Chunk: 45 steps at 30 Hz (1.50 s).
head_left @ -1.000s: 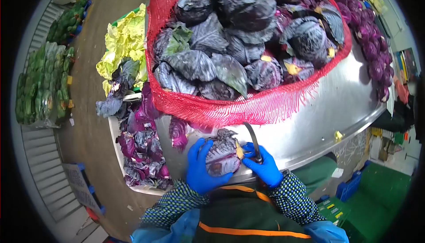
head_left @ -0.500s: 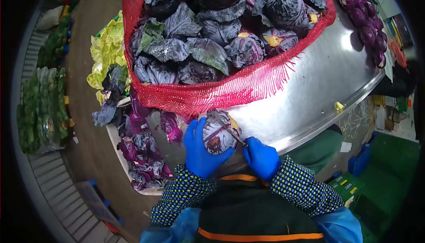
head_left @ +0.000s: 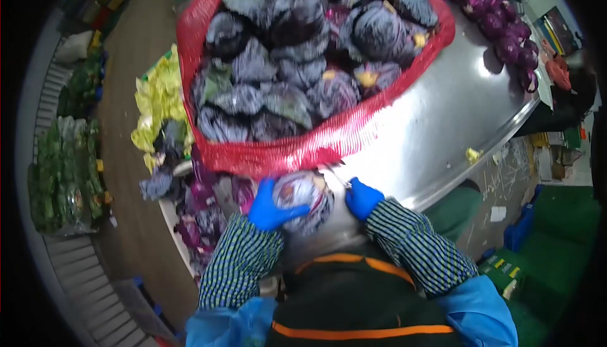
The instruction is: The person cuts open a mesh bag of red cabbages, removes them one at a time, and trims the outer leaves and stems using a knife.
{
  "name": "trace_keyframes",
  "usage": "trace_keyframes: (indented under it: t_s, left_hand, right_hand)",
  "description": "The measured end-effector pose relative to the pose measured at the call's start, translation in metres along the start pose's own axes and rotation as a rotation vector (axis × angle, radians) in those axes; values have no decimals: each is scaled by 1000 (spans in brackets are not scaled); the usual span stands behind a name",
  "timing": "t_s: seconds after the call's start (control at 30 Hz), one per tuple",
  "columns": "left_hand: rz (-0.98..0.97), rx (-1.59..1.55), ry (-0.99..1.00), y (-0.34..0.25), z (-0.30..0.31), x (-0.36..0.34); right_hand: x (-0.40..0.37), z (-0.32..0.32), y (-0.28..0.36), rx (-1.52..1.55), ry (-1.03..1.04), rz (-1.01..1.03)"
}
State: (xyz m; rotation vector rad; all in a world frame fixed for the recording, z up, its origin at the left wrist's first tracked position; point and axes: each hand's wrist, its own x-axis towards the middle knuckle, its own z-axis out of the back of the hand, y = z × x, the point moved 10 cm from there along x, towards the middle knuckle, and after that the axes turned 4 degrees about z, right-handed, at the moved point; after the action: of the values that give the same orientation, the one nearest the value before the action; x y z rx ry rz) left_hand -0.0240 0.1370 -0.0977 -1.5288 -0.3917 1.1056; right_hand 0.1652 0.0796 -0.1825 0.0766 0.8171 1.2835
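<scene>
My left hand, in a blue glove, is wrapped around the left side of a red cabbage on the metal table. Its thumb lies over the cabbage's top face. In my right hand, also gloved in blue, is a knife, its blade pointing up and left, a little apart from the cabbage's right side. Just beyond both hands sits a red mesh sack, open and full of dark purple cabbages.
Purple trimmed leaves fill a white bin at the left, below yellow-green leaves. A row of peeled purple cabbages lines the upper right. A small yellow leaf scrap lies near the table's right edge.
The knife has come off the cabbage and now stands clear at its right. The cabbage has turned in my left hand. The whole view has shifted slightly.
</scene>
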Motion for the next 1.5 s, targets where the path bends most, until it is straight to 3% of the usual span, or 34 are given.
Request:
trace_keyframes:
  t_s: [0.03, 0.07, 0.1, 0.13, 0.2, 0.27, 0.3, 0.4, 0.53, 0.6, 0.67, 0.73, 0.83, 0.97, 1.07, 1.13, 1.2, 1.23, 1.33, 1.37, 1.4, 1.47, 1.5]
  left_hand:
    - [50, -248, -90, 14, 7, -8]
    - [51, -250, -90, 15, 2, -11]
    - [-111, -252, -103, -2, -8, -20]
    - [-266, -262, -115, -19, -16, -34]
    - [-318, -155, -96, -36, -29, -28]
    - [-378, 283, -38, -42, -57, -21]
    - [-356, 340, -103, -31, -59, -11]
    - [-422, 311, -104, -28, -60, -6]
    - [-330, 340, -136, -37, -48, -5]
    - [-310, 357, -171, -35, -50, -9]
    - [-379, 485, -285, -44, -62, -15]
    - [-351, 432, -325, -46, -73, -10]
    - [-270, 343, -457, -40, -69, 2]
    - [-173, 283, -449, -37, -63, 15]
    - [-144, 359, -445, -37, -69, 20]
    - [-90, 365, -436, -38, -71, 24]
    - [-113, 559, -511, -54, -76, 10]
    - [-153, 507, -511, -51, -78, 7]
    - [-231, 430, -462, -40, -75, 7]
    - [-259, 383, -432, -37, -74, 8]
    - [-256, 380, -438, -30, -65, 9]
    - [-488, 268, -82, -24, -63, 5]
    - [-436, 190, -19, -8, -47, 1]
  right_hand:
    - [-8, 22, -4, 228, -212, 86]
    - [-17, 22, -19, 784, -190, 5]
    - [-42, 52, 2, 1133, -33, -235]
    - [-58, 61, 10, 1425, 48, -214]
    - [-74, 74, 35, 1212, 46, 98]
    - [-79, 87, 56, 435, -159, 468]
    - [-78, 82, 48, 368, -249, 455]
    - [-81, 73, 4, 454, -175, 343]
    - [-87, 117, -84, 674, -672, 38]
    - [-93, 160, -51, 710, -794, 118]
    - [-87, 148, 16, 537, -500, 223]
    - [-75, 99, 33, 718, -220, 222]
    - [-81, 111, 30, 436, -363, 309]
    - [-95, 109, 38, 77, -302, 424]
    - [-88, 109, 33, 22, -305, 348]
    - [-82, 111, 34, 20, -311, 310]
    - [-69, 134, 21, 94, -501, 257]
    - [-53, 141, 5, 97, -533, 252]
    - [-40, 115, -15, 620, -358, 121]
    - [-33, 93, -3, 841, -210, 139]
    - [-29, 69, -31, 835, -169, -112]
    - [-23, 75, -74, 989, -305, -259]
    - [-24, 74, -109, 1011, -358, -258]
